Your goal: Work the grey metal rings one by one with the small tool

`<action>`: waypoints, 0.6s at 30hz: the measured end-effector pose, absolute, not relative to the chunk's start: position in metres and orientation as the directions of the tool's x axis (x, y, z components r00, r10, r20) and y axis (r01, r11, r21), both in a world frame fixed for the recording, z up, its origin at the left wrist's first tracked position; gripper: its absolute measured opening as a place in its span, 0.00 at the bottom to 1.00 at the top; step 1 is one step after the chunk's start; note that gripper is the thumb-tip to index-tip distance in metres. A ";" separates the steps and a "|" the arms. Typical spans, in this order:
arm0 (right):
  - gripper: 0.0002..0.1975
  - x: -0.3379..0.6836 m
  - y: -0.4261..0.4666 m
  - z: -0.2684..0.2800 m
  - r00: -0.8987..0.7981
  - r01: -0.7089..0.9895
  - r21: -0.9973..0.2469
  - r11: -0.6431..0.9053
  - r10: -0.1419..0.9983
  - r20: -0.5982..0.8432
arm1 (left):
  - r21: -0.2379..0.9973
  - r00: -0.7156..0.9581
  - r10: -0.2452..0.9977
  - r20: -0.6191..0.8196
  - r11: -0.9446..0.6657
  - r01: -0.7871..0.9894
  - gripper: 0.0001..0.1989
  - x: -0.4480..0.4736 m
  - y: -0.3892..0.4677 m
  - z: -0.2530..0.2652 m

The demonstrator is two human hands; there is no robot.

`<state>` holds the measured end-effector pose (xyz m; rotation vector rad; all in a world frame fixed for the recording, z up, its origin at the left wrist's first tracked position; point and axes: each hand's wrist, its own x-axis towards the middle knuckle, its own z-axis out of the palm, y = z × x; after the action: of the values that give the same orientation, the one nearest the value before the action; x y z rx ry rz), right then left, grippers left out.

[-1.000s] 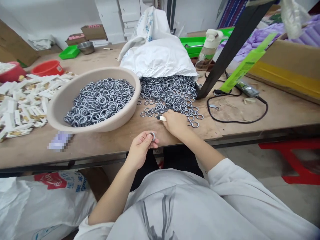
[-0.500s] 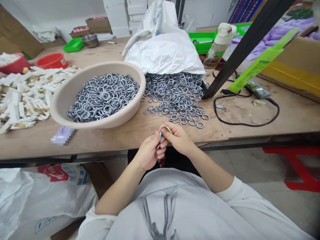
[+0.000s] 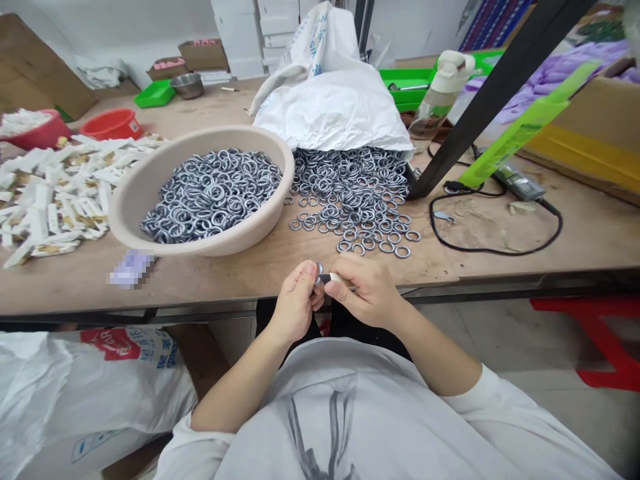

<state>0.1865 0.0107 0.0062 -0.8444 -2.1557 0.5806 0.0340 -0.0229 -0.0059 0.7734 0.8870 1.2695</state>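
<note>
My left hand (image 3: pixel 296 300) pinches a grey ring (image 3: pixel 319 269) between thumb and fingers, just past the table's front edge. Closed close beside it, my right hand (image 3: pixel 369 288) grips a slim tool (image 3: pixel 325 278). The tool's dark end reaches to the ring; most of it is covered by my fingers, so its kind is unclear. Beyond my hands, many similar loose rings (image 3: pixel 367 217) spill from a white woven sack (image 3: pixel 335 110). To the left, a large beige basin (image 3: pixel 200 248) holds a heap of the same rings.
White strips (image 3: pixel 55 200) lie piled on the left, near a red bowl (image 3: pixel 111 125). A slanted dark post (image 3: pixel 480 107) rises at right, beside a green strip (image 3: pixel 525 133), a black cable (image 3: pixel 480 250) and a bottle (image 3: pixel 440 93). A red stool (image 3: pixel 595 333) stands below right.
My right hand has shifted slightly right and turned. The pointed light-coloured end above its fingers no longer shows; a dark end now meets the ring. My left hand still holds a ring.
</note>
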 end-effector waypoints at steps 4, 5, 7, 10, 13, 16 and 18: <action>0.24 0.184 0.003 0.006 -0.540 0.416 -0.581 0.699 0.704 0.461 | 0.875 0.070 0.990 -0.122 0.141 -0.463 0.23 0.034 -0.023 -0.007; 0.25 0.184 0.004 0.005 -0.547 0.405 -0.591 0.698 0.703 0.455 | 0.878 0.074 0.991 -0.115 0.136 -0.459 0.23 0.034 -0.023 -0.007; 0.25 0.183 0.011 0.001 -0.530 0.407 -0.624 0.667 0.729 0.433 | 0.888 0.096 0.991 -0.092 0.126 -0.443 0.23 0.033 -0.025 -0.009; 0.26 0.187 0.032 -0.008 -0.359 0.577 -0.639 0.509 0.860 0.362 | 0.900 0.213 0.975 -0.057 0.143 -0.412 0.23 0.031 -0.029 -0.011; 0.21 0.191 0.055 -0.013 -0.199 0.817 -0.476 0.326 0.934 0.298 | 0.903 0.239 0.970 -0.054 0.149 -0.402 0.22 0.027 -0.030 -0.011; 0.16 0.190 0.069 -0.012 -0.193 0.931 -0.263 0.255 0.951 0.239 | 0.916 0.165 0.982 -0.092 0.148 -0.373 0.20 0.021 -0.024 -0.010; 0.13 0.188 0.074 -0.009 -0.214 0.949 -0.191 0.250 0.958 0.191 | 0.917 0.139 0.981 -0.135 0.177 -0.357 0.18 0.016 -0.018 -0.011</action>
<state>0.1877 0.0736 -0.0092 -1.7731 -2.2563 0.0477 0.0157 -0.0178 -0.0105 0.8703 0.9250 1.1693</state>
